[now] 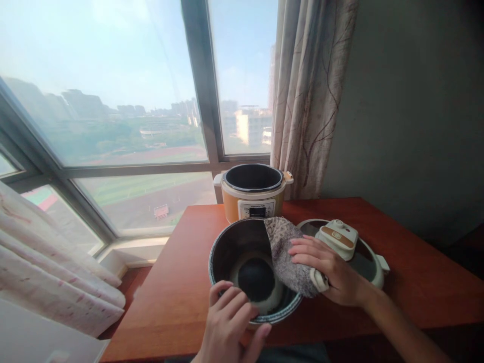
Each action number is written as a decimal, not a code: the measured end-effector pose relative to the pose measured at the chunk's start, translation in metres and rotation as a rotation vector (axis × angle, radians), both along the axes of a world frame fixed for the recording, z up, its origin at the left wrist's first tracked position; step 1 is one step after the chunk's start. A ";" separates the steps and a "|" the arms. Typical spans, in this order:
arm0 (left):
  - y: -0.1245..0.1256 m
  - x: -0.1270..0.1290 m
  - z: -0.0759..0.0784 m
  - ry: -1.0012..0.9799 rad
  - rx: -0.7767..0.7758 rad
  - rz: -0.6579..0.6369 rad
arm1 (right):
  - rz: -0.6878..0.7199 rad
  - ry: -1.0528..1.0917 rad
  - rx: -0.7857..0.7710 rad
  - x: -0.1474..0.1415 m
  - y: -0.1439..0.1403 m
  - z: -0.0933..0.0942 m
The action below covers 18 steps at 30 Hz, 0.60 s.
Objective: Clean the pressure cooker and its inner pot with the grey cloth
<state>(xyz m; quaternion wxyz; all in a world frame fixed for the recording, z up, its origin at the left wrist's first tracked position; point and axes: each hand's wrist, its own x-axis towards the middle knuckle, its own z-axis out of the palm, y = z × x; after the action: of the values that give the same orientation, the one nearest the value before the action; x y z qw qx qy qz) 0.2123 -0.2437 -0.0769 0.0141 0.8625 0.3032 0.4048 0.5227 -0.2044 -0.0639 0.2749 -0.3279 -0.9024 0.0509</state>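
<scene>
The right hand (pixel 328 269) presses a grey cloth (pixel 289 257) against the rim of the inner pot (pixel 223 247), gripping it. The left hand (pixel 230 322) holds the pot's near rim, fingers curled over. The pot sits on the table (pixel 177 287), lid (pixel 340 239) beside it, cooker (pixel 252 194) behind.

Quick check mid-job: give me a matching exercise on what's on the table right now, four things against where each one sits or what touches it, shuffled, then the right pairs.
Things:
1. inner pot
2. cloth
3. cooker base
4. lid

Places or states:
A. at the back of the table, by the window, open on top
B. lying flat to the right of the pot, behind the right hand
C. draped over the pot's right rim, pressed by the right hand
D. nearest the person, its near rim held by the left hand

Pairs: 1-D, 2-C, 3-A, 4-B
</scene>
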 end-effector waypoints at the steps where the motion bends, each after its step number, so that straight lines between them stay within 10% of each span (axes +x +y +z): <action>1: 0.002 -0.005 0.002 0.000 -0.004 -0.020 | 0.021 -0.003 -0.031 0.001 0.006 0.006; 12: 0.010 -0.030 0.010 0.055 -0.068 -0.127 | -0.070 0.277 -0.171 -0.020 0.034 0.027; 18: 0.013 -0.030 0.020 -0.098 -0.292 -0.072 | -0.264 0.834 -0.579 -0.047 0.035 0.068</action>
<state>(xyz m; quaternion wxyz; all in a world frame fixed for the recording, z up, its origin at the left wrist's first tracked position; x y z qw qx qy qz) 0.1819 -0.2305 -0.0566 0.1686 0.8410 0.3265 0.3972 0.4762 -0.1694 0.0043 0.5131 -0.4530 -0.6163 0.3894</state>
